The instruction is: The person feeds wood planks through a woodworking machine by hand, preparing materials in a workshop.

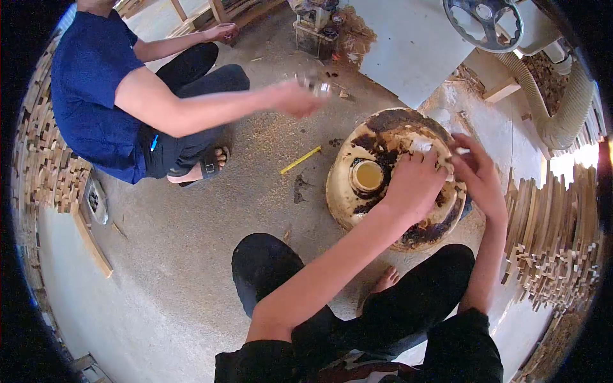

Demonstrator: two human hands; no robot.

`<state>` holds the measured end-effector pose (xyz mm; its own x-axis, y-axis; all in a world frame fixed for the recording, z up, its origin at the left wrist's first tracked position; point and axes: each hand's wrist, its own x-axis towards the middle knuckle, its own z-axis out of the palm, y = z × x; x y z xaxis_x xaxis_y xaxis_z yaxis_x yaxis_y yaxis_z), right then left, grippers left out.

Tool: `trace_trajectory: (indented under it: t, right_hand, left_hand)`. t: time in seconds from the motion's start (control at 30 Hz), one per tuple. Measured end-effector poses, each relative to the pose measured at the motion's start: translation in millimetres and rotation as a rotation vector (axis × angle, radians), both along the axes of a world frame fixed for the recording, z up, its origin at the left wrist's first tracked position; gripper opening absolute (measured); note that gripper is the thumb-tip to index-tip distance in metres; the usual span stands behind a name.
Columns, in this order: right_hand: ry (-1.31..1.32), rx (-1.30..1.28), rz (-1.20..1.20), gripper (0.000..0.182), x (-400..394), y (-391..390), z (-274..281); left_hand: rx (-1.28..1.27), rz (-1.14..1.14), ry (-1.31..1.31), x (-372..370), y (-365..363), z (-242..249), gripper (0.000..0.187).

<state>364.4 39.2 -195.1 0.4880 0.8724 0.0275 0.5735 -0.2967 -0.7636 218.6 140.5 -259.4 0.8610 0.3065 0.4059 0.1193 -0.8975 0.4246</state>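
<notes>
A round cream-coloured piece with dark brown stains (348, 203) lies on the floor in front of me. On its left part is a round opening or cup with yellowish contents (368, 175). My left hand (418, 182) rests over the middle of the piece, fingers bent at a whitish patch (421, 145); what they hold, if anything, is hidden. At the piece's right edge is my right hand (477, 175), its fingers curled by the rim, with a small pale bit near the fingertips that I cannot make out.
A person in a dark blue shirt (96, 83) squats at the left, one blurred hand (297, 99) holding something shiny. A yellow strip (300, 160) lies on the floor. Wood stacks (555, 236) stand right; a handwheel (484, 24) and hose (571, 112) are upper right.
</notes>
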Motion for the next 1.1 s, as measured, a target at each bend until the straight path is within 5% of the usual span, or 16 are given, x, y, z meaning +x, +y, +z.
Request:
trace_trajectory:
  t: [0.17, 0.37, 0.43, 0.67, 0.77, 1.0, 1.07, 1.1]
  right_hand:
    - [-0.393, 0.162, 0.252, 0.031, 0.4, 89.4, 22.8]
    - [-0.553, -0.057, 0.562, 0.036, -1.4, 217.1, 10.0]
    - [-0.889, -0.147, 0.634, 0.039, 2.6, 243.5, 2.8]
    - [-0.948, -0.249, 0.541, 0.038, 28.6, 284.0, -5.1]
    - [-0.756, -0.356, 0.563, 0.030, 30.8, 299.2, -4.0]
    - [-0.668, -0.160, 0.453, 0.020, 47.5, 259.9, 60.9]
    - [-0.676, 0.191, 0.335, 0.022, 51.7, 232.5, 82.8]
    - [-0.624, 0.165, 0.184, 0.022, 55.2, 219.8, 95.5]
  left_hand:
    - [-0.072, 0.005, 0.086, 7.9, -3.8, 4.8, 0.036]
    - [-0.007, 0.092, 0.005, 10.7, -13.8, -7.5, 0.034]
    - [-0.055, 0.086, 0.047, 11.1, -14.7, -2.3, 0.035]
    - [-0.020, 0.089, -0.070, 9.7, -12.2, -11.3, 0.029]
    - [-0.044, 0.080, -0.099, 9.1, -10.1, -16.2, 0.027]
    - [-0.306, 0.117, 0.039, 9.1, -10.3, 17.3, 0.025]
    - [-0.349, 0.169, 0.041, 10.9, -13.7, 26.2, 0.029]
    - [-0.387, 0.164, 0.075, 9.0, -12.9, 35.1, 0.030]
